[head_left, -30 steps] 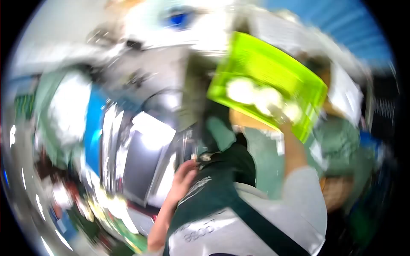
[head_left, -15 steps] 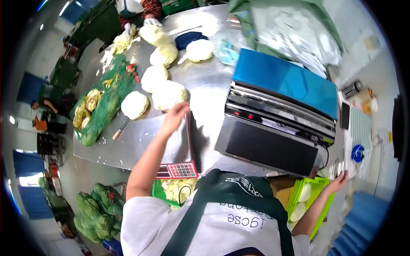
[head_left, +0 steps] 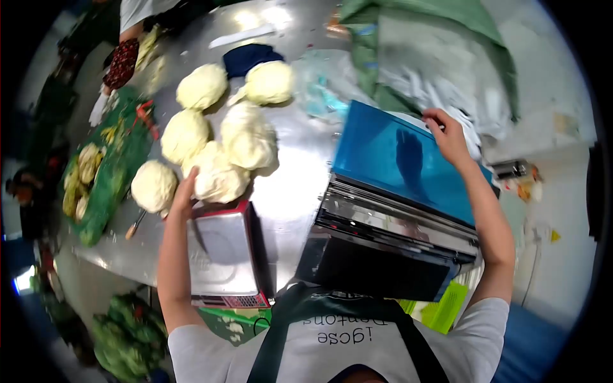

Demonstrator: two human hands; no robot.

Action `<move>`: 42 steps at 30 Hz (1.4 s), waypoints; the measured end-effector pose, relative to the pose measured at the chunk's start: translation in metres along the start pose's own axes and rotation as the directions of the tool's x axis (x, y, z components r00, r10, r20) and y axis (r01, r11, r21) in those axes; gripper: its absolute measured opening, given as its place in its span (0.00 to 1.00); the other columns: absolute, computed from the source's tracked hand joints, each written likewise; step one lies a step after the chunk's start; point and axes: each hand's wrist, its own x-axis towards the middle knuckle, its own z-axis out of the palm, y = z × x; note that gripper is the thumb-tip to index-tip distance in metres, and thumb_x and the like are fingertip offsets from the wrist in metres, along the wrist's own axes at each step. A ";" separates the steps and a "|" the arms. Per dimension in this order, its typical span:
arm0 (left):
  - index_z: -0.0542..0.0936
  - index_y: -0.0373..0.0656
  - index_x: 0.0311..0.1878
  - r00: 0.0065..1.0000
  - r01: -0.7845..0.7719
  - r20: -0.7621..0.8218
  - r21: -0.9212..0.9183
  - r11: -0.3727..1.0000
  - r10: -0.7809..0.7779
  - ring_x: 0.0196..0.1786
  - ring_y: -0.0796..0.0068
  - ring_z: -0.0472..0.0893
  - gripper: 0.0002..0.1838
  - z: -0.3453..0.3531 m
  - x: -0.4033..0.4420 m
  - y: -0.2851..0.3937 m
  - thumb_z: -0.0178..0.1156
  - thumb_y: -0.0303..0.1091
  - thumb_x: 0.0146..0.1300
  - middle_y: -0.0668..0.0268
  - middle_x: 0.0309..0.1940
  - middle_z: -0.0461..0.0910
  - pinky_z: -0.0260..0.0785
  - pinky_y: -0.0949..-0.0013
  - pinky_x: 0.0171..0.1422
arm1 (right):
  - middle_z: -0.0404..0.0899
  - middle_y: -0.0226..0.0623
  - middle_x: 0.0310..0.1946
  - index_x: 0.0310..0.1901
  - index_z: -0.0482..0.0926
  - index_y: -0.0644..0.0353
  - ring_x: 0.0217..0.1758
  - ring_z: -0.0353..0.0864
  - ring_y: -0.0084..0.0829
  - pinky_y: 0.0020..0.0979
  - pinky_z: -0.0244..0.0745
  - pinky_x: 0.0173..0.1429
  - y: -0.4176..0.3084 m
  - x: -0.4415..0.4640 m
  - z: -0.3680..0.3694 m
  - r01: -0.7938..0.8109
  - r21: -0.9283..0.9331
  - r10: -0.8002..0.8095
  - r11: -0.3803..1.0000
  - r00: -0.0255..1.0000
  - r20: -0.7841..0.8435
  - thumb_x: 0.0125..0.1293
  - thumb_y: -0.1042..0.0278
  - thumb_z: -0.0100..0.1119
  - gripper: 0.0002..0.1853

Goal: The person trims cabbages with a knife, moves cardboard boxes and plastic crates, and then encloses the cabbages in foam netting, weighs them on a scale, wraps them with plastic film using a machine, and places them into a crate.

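My left hand [head_left: 183, 193] reaches past the scale [head_left: 221, 246] with fingers extended, its fingertips against the side of a peeled pale cabbage [head_left: 220, 175]. Another cabbage [head_left: 153, 186] sits just left of that hand. Several more, including one pale cabbage [head_left: 248, 135], lie behind. Over the far edge of the blue-lidded sealing machine [head_left: 399, 156], my right hand [head_left: 448, 135] has its thumb and fingers bent together at the white plastic bags [head_left: 469, 121]. The thin edge between those fingertips appears to be a bag.
A green net bag [head_left: 115, 172] with trimmings and a wooden-handled tool [head_left: 135, 225] lie at left. A dark blue cloth [head_left: 251, 59] lies behind the cabbages. A bright green basket [head_left: 450, 306] stands below the machine. Another person's sleeve [head_left: 122, 64] shows at upper left.
My right hand has moved from low at the right, near the green basket, up over the blue lid to the bags. My left hand has shifted left along the cabbages. The view has tilted.
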 end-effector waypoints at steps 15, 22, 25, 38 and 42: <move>0.67 0.35 0.59 0.940 -0.340 -0.075 -0.287 0.895 0.333 0.47 0.68 0.80 0.32 0.048 0.001 0.004 0.67 0.37 0.54 0.57 0.49 0.77 0.73 0.68 0.50 | 0.62 0.48 0.62 0.66 0.57 0.57 0.63 0.63 0.50 0.42 0.64 0.63 -0.182 0.061 0.309 0.276 -0.098 -0.233 0.956 0.920 0.314 0.40 0.53 0.74 0.50; 0.64 0.36 0.61 0.956 -0.275 -0.077 -0.576 0.770 0.283 0.52 0.65 0.77 0.33 0.033 0.005 -0.021 0.65 0.39 0.56 0.56 0.53 0.74 0.72 0.64 0.54 | 0.75 0.49 0.54 0.59 0.70 0.64 0.55 0.76 0.41 0.33 0.69 0.60 -0.147 0.109 0.285 0.056 0.081 -0.080 0.995 0.938 0.339 0.44 0.46 0.69 0.42; 0.62 0.37 0.64 0.924 -0.321 -0.066 -0.672 0.668 0.378 0.55 0.65 0.76 0.34 0.009 -0.028 -0.012 0.62 0.41 0.58 0.58 0.55 0.73 0.70 0.62 0.59 | 0.75 0.42 0.55 0.61 0.69 0.59 0.54 0.77 0.36 0.35 0.72 0.56 -0.142 0.114 0.256 -0.482 0.291 0.131 0.826 0.667 0.734 0.50 0.44 0.66 0.39; 0.62 0.37 0.66 0.659 -0.555 -0.221 0.504 0.662 0.719 0.56 0.63 0.74 0.49 -0.036 -0.225 0.004 0.74 0.36 0.37 0.54 0.56 0.72 0.66 0.62 0.61 | 0.79 0.39 0.47 0.56 0.74 0.59 0.43 0.80 0.31 0.33 0.75 0.50 -0.099 0.125 0.249 0.310 0.029 -0.283 0.950 0.821 0.496 0.56 0.58 0.64 0.26; 0.65 0.38 0.63 0.577 -0.397 0.019 0.880 0.261 0.817 0.61 0.46 0.69 0.48 -0.012 -0.241 -0.033 0.72 0.28 0.31 0.49 0.58 0.69 0.63 0.55 0.64 | 0.81 0.38 0.46 0.55 0.75 0.58 0.44 0.80 0.28 0.31 0.74 0.49 -0.102 0.118 0.133 0.231 0.240 -0.308 0.943 0.878 0.365 0.61 0.61 0.59 0.21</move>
